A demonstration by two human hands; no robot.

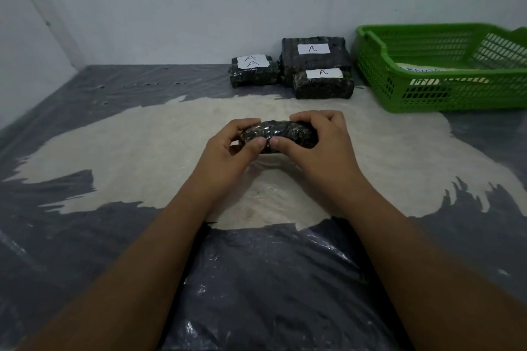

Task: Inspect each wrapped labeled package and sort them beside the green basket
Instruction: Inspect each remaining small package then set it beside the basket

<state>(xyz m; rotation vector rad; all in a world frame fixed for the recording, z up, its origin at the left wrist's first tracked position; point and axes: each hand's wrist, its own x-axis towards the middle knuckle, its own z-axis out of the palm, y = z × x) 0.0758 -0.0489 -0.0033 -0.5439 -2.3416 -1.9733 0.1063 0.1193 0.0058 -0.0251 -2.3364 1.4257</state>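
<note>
You held a small dark package [278,134] between both hands, over the pale worn patch in the middle of the bench [142,151]. Your left hand [228,148] gripped its left end, fingers curled over the top and thumb pressed against the near side; your right hand [316,139] clasped the right end the same way, the two thumbs almost meeting. The package was oblong and lumpy, wrapped in glossy, crinkled black film that caught the light. No label showed on the side facing you.

The bench was covered in grey plastic sheeting [271,279], wrinkled and shiny, rubbed away to a matte beige surface around your hands.

At the far side, against the wall, sat three more wrapped packages, each boxy and with a white paper label marked "A": a small one on the left [253,72], a large flat one behind [313,54], and a small block in front of it [323,84]. Just right of them stood the green basket [427,97], rectangular moulded plastic with latticed walls; something pale lay inside, partly hidden.
</note>
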